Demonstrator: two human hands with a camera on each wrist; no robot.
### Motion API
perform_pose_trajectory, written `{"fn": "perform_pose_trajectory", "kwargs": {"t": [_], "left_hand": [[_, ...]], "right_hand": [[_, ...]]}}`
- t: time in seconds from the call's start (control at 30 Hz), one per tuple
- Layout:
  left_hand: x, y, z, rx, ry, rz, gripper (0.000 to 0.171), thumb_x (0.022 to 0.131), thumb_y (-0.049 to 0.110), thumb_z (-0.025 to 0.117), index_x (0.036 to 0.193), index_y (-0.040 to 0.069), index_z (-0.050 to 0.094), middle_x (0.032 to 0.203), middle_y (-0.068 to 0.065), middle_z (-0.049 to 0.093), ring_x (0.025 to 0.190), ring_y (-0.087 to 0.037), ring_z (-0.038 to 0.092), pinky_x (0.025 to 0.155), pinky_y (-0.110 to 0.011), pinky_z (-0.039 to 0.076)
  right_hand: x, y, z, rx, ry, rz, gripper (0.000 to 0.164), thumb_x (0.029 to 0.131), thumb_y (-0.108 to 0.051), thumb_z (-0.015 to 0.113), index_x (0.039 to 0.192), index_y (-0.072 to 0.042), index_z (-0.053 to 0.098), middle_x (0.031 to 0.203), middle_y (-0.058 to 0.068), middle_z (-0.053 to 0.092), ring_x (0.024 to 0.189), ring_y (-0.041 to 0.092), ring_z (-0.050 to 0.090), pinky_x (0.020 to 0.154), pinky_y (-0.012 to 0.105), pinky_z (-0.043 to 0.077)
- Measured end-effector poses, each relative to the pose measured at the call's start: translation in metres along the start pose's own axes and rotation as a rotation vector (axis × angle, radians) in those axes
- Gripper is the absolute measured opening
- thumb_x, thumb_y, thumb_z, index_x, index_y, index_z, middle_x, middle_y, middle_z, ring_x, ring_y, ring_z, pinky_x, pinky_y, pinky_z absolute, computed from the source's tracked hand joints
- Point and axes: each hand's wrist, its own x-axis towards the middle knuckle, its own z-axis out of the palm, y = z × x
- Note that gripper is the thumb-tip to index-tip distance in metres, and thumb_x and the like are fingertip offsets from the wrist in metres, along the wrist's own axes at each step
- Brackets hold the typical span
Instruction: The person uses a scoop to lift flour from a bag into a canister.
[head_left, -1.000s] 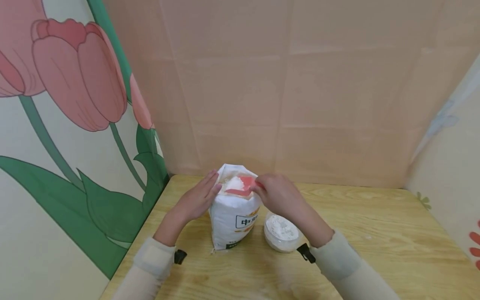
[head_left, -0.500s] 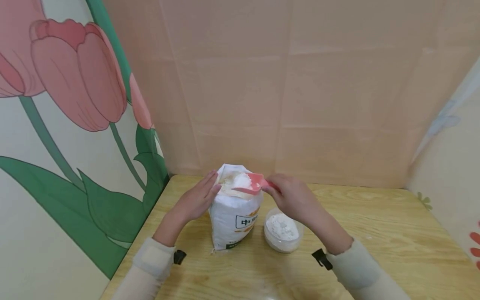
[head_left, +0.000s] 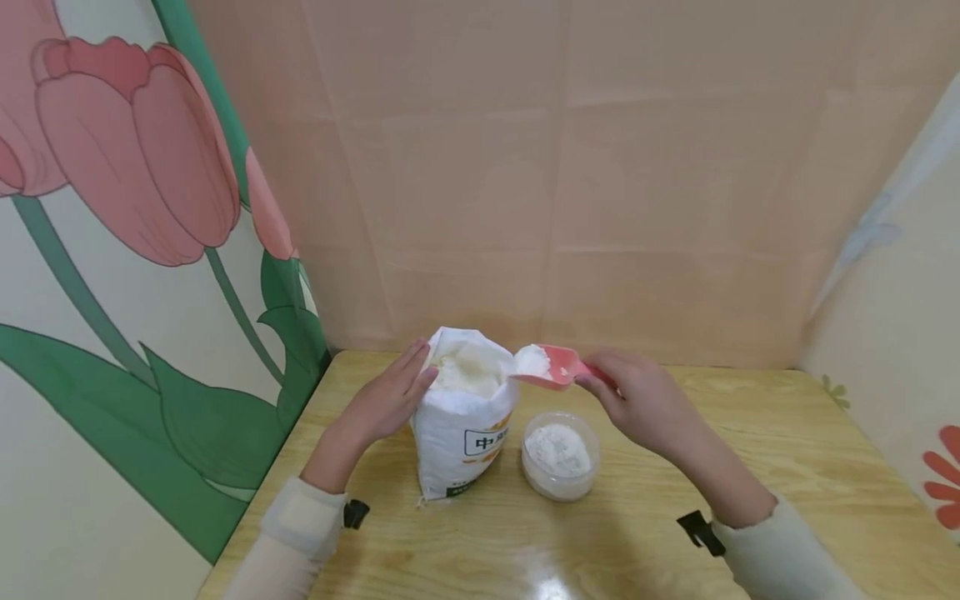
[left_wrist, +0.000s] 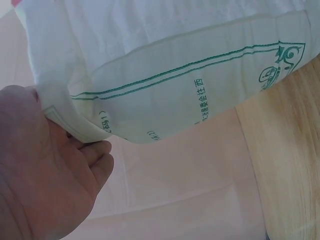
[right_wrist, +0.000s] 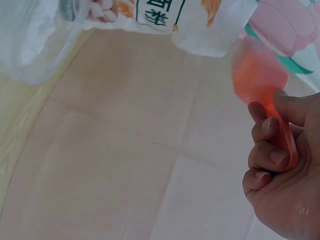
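A white flour bag (head_left: 446, 437) stands upright with its mouth spread, showing pale flour inside. My left hand (head_left: 384, 398) rests against the bag's left side near the rim, fingers mostly straight and thumb toward the front; in the left wrist view, the bag's printed side (left_wrist: 165, 110) hides part of the fingers. My right hand (head_left: 647, 402) grips the handle of a pink scoop (head_left: 564, 365), its fingers curled round it in the right wrist view. White flour (head_left: 532, 361) heaps in the scoop, which is held level just right of the bag's mouth. Below it stands a clear round bowl (head_left: 558, 490) of flour.
The wood-grain table (head_left: 757, 467) runs up to a plain pinkish-brown cloth (head_left: 450, 167) at the back. A wall with painted tulips (head_left: 142, 158) borders the left side, and a pale wall (head_left: 900, 333) the right.
My right hand has drawn the loaded scoop rightward out of the bag's mouth to beside it, above the bowl. The left hand stays against the bag.
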Motion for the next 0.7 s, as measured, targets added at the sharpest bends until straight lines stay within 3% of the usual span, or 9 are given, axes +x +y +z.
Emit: {"fn": "perform_pose_trajectory", "kwargs": {"t": [0.3, 0.5, 0.7], "left_hand": [[0.001, 0.0, 0.0, 0.0, -0.001, -0.003, 0.079, 0.106, 0.063, 0.016, 0.162, 0.008, 0.017, 0.17, -0.008, 0.011, 0.157, -0.025, 0.01, 0.125, -0.048, 0.018], [0.002, 0.0, 0.001, -0.01, -0.004, 0.005, 0.079, 0.106, 0.063, 0.015, 0.162, 0.008, 0.017, 0.17, -0.007, 0.011, 0.157, -0.024, 0.01, 0.125, -0.047, 0.018], [0.001, 0.0, 0.0, -0.041, 0.006, 0.014, 0.073, 0.109, 0.056, 0.02, 0.162, 0.006, 0.018, 0.17, -0.01, 0.014, 0.156, -0.025, 0.012, 0.124, -0.048, 0.019]], "right_hand": [[-0.025, 0.018, -0.006, -0.024, -0.004, 0.044, 0.011, 0.095, -0.022, 0.073, 0.097, -0.011, 0.074, 0.089, -0.001, 0.069, 0.073, 0.013, 0.055, 0.066, 0.036, 0.05], [-0.043, 0.035, 0.001, -0.046, -0.005, 0.045, 0.009, 0.094, -0.019, 0.074, 0.096, -0.01, 0.075, 0.084, -0.004, 0.069, 0.068, 0.009, 0.054, 0.063, 0.032, 0.048], [-0.057, 0.052, 0.013, -0.043, -0.076, 0.029, 0.007, 0.092, -0.018, 0.076, 0.094, -0.012, 0.076, 0.08, -0.01, 0.068, 0.065, 0.001, 0.051, 0.059, 0.027, 0.049]]}}
